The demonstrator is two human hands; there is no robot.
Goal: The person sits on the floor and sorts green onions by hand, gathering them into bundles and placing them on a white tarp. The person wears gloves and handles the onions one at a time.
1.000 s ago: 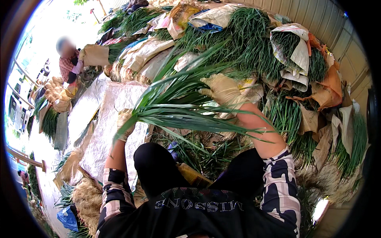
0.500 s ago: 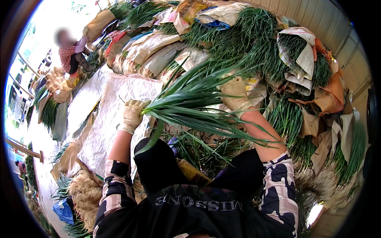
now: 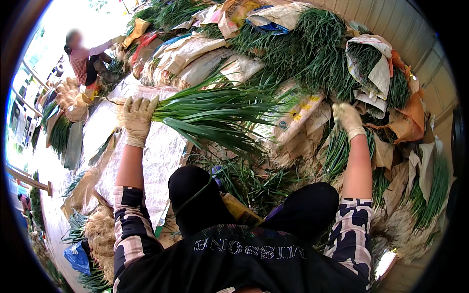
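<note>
My gloved left hand [image 3: 138, 117] is closed round the pale root end of a bunch of green onions [image 3: 215, 115]. Their long, flat green leaves fan out to the right, above a printed sack and loose trimmings. A thin brownish strand sticks out beyond my left fingers. My gloved right hand [image 3: 348, 119] is held well to the right of the leaf tips, apart from the bunch, in front of the stacked greens [image 3: 312, 53]. Its fingers look bent and are smeared, and whatever may be in them does not show.
A whitish plastic sheet [image 3: 161, 151] spreads at my left. Loose leaves [image 3: 259, 183] lie before my knees. Sack-wrapped bundles [image 3: 188, 53] pile up ahead, with a printed sack [image 3: 295, 122] nearer. A person [image 3: 83, 58] in a checked top works at the far left. A panelled wall [image 3: 391, 29] rises behind.
My left hand has moved up and left with the bunch, whose leaves now hang closer together. My right hand has come off the leaves and swung right. The far person's arm has stretched out.
</note>
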